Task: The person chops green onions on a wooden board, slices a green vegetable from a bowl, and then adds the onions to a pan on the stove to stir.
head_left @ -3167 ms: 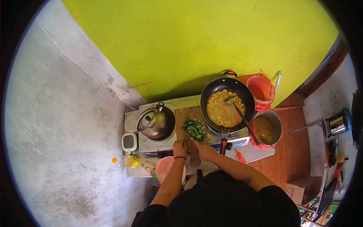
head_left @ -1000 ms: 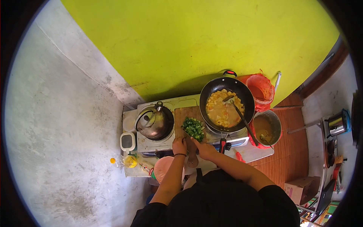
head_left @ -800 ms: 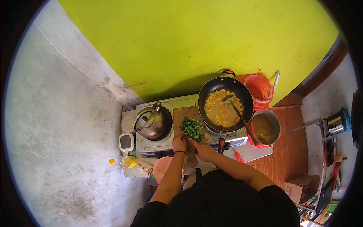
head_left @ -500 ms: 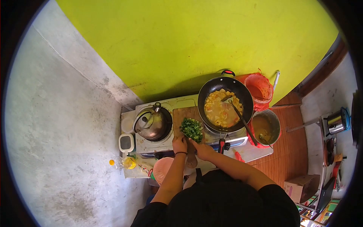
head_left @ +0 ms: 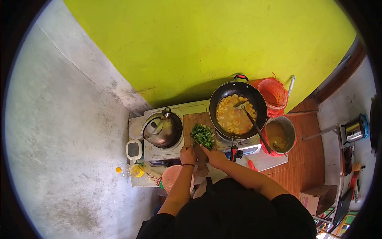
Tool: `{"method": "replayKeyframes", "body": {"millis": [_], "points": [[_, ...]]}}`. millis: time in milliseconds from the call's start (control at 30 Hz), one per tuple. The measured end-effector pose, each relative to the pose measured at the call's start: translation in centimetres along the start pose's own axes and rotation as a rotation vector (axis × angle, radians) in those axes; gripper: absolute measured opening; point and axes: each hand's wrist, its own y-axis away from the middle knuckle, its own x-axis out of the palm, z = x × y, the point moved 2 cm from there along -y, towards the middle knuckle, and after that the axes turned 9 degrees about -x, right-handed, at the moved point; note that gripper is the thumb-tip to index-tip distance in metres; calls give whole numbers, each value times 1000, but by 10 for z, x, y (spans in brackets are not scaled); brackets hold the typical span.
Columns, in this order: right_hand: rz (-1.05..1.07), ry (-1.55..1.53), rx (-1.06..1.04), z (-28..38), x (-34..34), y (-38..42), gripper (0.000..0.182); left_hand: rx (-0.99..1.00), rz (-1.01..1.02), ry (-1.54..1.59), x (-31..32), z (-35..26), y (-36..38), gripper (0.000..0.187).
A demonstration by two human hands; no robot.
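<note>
A wooden cutting board [head_left: 193, 119] rests over the middle of the stove, its handle pointing toward me. Chopped green leaves [head_left: 203, 136] lie heaped on it. My left hand [head_left: 188, 155] is closed at the board's near left, with a thin dark edge like a knife blade [head_left: 194, 141] showing just above the fingers. Across the board's neck, my right hand [head_left: 216, 157] grips the near right corner, fingers pointing at the greens; its fingertips are partly hidden. Right of the board stands a black wok [head_left: 217, 89] of yellowish chunks in broth, with a ladle [head_left: 251, 118] leaning in it.
A metal kettle [head_left: 161, 133] sits on the stove's left burner. A pot [head_left: 291, 129] with a spoon and a red bucket [head_left: 274, 91] stand at the right. A pink basin [head_left: 172, 177], a bottle of yellow oil [head_left: 137, 171] and a white container [head_left: 134, 149] are at the left.
The view has shifted very slightly. Both hands stay at the board's near end, and the greens look slightly rearranged.
</note>
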Motion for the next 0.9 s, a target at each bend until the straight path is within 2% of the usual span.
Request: {"method": "replayKeyframes", "body": {"millis": [100,300,600,700,900], "points": [[-14,-136,22,2,-3,2,82,-7,-22,28,1,-2,-3,17],[-11,-105,-25,6,-4,11,81,-53,35,30,4,-6,-11,20],[50,-164,27,4,-2,1,82,-107,53,33,7,-9,-13,17],[25,-81,-2,9,-5,-3,80,-58,20,6,9,-5,-13,16],[-56,94,-43,6,12,-13,79,-192,69,125,5,-3,-14,13]]}}
